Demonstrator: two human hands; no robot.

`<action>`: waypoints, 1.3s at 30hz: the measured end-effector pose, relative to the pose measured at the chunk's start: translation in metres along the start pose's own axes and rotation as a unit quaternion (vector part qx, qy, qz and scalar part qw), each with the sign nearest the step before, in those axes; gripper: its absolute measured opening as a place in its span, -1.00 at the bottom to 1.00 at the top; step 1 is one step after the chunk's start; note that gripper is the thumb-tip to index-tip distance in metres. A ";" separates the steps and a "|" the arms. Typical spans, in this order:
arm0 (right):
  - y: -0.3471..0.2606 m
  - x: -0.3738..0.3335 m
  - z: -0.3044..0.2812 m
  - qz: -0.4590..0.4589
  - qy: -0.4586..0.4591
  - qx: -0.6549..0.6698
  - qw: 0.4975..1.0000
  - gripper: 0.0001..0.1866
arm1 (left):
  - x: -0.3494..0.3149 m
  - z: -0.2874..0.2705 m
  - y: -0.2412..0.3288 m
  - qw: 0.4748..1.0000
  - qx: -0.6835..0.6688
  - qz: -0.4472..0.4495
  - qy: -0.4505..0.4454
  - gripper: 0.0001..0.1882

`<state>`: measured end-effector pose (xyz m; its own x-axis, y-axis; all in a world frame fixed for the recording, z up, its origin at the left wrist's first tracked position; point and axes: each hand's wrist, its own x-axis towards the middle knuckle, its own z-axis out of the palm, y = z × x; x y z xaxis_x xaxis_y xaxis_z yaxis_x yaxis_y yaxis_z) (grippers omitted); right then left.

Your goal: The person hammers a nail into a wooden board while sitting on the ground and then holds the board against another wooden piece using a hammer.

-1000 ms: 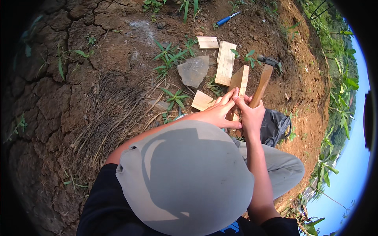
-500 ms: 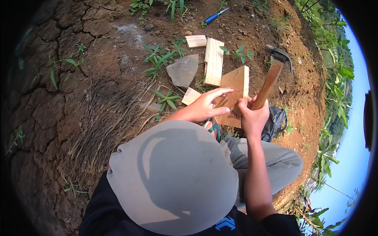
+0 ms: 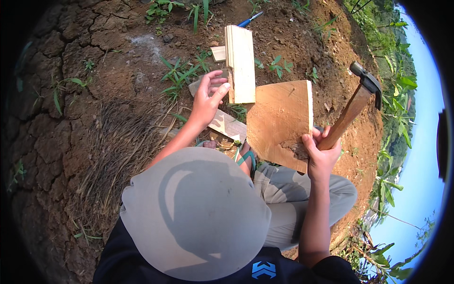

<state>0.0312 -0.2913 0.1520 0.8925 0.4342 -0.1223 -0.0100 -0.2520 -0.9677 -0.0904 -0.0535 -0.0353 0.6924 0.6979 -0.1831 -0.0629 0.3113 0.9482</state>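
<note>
Nearest is a grey cap (image 3: 196, 213), with the trousers (image 3: 288, 189) beyond it and a sandalled foot (image 3: 247, 160) just past them.

The right hand (image 3: 324, 154) is closed around the hammer (image 3: 352, 109) near the low end of its handle, so that the head stands up and away to the right. Its thumb also presses on the edge of the wide board (image 3: 279, 120); one hand thus seems to carry both, which leaves the other free. The board lies broad face up in front of the knees, tilted, with a rough hollow near the thumb.

The left hand (image 3: 208, 102) is loosely curled, thumb apart from the fingers, at the notched left edge of the narrow board (image 3: 241, 64). Whether it grips that edge or only meets it, I cannot tell. The narrow board's near end overlaps the wide board's far corner in view, perhaps because it is raised off the ground.

Under the left wrist lies an offcut (image 3: 229, 125), shadowed in patches. A stone (image 3: 194, 88) shows partly behind the fingers. Farther off, a small block (image 3: 218, 53) and a blue-handled tool (image 3: 244, 22) are both partly covered by the narrow board.
</note>
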 end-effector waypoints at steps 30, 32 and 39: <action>-0.014 0.009 -0.014 0.048 0.144 -0.015 0.988 -0.61 | -0.045 -0.009 -0.054 0.753 0.552 0.065 -0.352 -0.25; -0.013 0.008 -0.015 0.058 0.147 -0.011 0.987 -0.61 | -0.047 -0.010 -0.047 0.748 0.567 0.045 -0.342 -0.25; -0.012 0.009 -0.010 0.047 0.147 -0.020 0.988 -0.61 | -0.035 -0.017 -0.028 0.773 0.548 0.001 -0.319 -0.57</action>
<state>0.0439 -0.2930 0.1649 0.9808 0.1395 -0.1364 -0.0866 -0.3158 -0.9449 -0.1247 -0.0758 -0.0600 0.9291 0.1286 -0.3467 0.3398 -0.6668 0.6632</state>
